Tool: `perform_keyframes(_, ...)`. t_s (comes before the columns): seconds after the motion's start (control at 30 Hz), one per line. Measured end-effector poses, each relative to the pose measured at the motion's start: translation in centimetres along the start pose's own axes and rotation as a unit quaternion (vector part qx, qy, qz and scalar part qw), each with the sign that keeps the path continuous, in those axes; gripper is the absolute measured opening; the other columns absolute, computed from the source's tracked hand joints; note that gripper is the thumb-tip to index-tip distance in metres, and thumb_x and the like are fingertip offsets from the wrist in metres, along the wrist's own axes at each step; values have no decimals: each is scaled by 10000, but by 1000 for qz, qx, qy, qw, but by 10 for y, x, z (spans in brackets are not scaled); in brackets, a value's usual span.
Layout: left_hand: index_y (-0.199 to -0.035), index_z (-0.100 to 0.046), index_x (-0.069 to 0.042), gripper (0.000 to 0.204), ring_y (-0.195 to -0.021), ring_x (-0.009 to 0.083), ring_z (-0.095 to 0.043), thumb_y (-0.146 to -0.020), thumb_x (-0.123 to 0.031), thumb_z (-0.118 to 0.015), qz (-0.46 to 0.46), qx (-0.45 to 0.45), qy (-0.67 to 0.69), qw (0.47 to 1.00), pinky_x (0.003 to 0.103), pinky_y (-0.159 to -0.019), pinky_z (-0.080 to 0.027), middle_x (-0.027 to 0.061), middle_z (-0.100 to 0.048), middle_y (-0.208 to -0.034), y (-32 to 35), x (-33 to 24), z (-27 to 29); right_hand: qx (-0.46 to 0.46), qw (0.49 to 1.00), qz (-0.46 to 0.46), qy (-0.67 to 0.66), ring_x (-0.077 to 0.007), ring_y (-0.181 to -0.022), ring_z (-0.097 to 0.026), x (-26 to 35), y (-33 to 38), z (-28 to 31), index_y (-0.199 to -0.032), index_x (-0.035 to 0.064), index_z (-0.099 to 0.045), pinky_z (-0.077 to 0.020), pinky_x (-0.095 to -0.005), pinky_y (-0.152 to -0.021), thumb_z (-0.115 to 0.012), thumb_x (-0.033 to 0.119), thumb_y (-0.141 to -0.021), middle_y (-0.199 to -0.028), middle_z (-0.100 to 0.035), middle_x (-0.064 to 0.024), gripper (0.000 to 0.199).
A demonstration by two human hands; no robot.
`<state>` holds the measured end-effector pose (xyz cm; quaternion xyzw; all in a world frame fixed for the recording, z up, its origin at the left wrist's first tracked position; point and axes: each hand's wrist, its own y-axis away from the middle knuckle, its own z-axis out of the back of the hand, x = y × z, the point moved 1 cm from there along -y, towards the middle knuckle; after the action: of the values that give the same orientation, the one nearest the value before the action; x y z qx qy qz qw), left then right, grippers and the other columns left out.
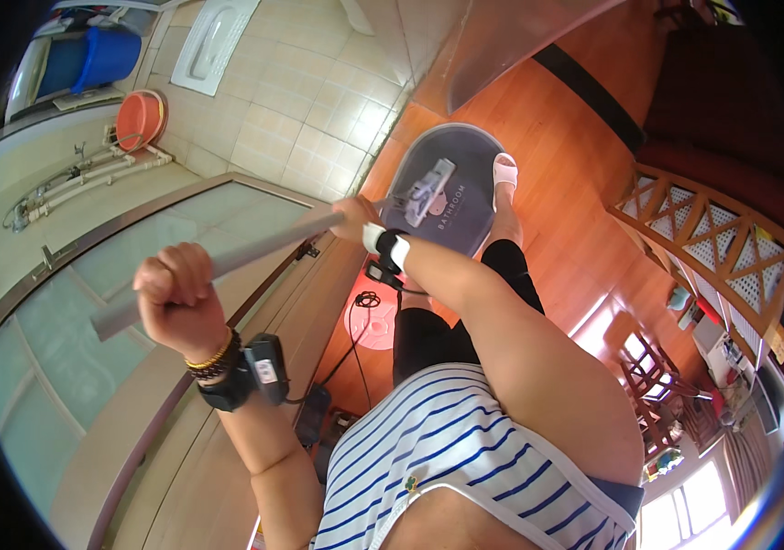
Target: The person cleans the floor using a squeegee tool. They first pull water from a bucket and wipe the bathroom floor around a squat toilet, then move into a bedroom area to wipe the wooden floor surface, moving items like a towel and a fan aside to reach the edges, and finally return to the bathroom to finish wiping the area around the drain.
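Observation:
Both of my hands are wrapped round the long grey pole [273, 241] of a flat mop. My left hand [176, 295] grips it near its upper end, which sticks out to the left. Farther down the pole, my right hand [355, 220] is closed round it. The pole slants down to the mop head [428, 192], a narrow whitish piece with dark patches. That head is over the dark grey bath mat [415, 151]; whether it presses on the mat I cannot tell. My foot in a pale slipper [504, 171] is at the mat's right edge.
A frosted-glass door [71, 302] stands at the left. Beyond it are tiles [291, 82], a squat toilet [218, 41], an orange basin [140, 119] and a blue bucket [108, 60]. A pink round object [372, 328] and a cable lie near my legs. Wooden furniture [712, 234] is right.

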<state>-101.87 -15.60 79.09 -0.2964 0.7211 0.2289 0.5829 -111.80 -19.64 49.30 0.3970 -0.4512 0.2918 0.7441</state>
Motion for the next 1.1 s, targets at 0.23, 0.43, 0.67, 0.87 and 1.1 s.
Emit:
perform_keyframes(0.23, -512, -315, -103, 239, -412, 111, -268, -710, -130, -446, -179, 62, -136, 972, 273, -466, -233, 8, -336, -450, 3, -35, -5, -49, 986, 158, -15, -368, -640, -558, 67, -86, -29, -596, 50, -583, -448, -413, -663, -605, 144, -572, -594, -559, -173, 99)
perform_keyframes(0.43, -499, -299, -104, 249, -404, 122, -268, -675, -136, -473, -212, 85, -156, 961, 279, -442, -221, -1, -322, -429, 16, -94, -10, -110, 952, 274, -76, -305, -668, -530, 132, -85, -18, -565, 58, -506, -407, -389, -678, -614, 98, -564, -603, -531, -120, 115)
perform_keyframes(0.67, -473, -295, -53, 282, -369, 139, -229, -631, -85, -526, -225, 68, -113, 965, 290, -379, -186, 22, -301, -407, 8, -62, 4, -82, 957, 269, -69, -316, -583, -486, 90, -83, -28, -604, 26, -439, -391, -353, -542, -616, 87, -631, -596, -484, -141, 189)
perform_keyframes(0.87, -471, -306, -40, 276, -374, 128, -236, -643, -74, -519, -155, 33, -62, 985, 277, -381, -186, 20, -297, -405, -50, -37, 45, 23, 994, 111, -12, -302, -599, -517, 89, -109, -31, -697, 33, -486, -415, -336, -552, -642, 131, -663, -629, -524, -142, 187)
perform_keyframes(1.1, -676, -477, -21, 125, -600, 138, -468, -765, -98, -520, -56, -85, -68, 992, 252, -579, -369, 46, -486, -614, -180, -14, 101, 159, 977, 94, 109, -349, -716, -569, 102, -219, -32, -879, 29, -540, -451, -392, -621, -581, 214, -686, -735, -587, -184, 271)
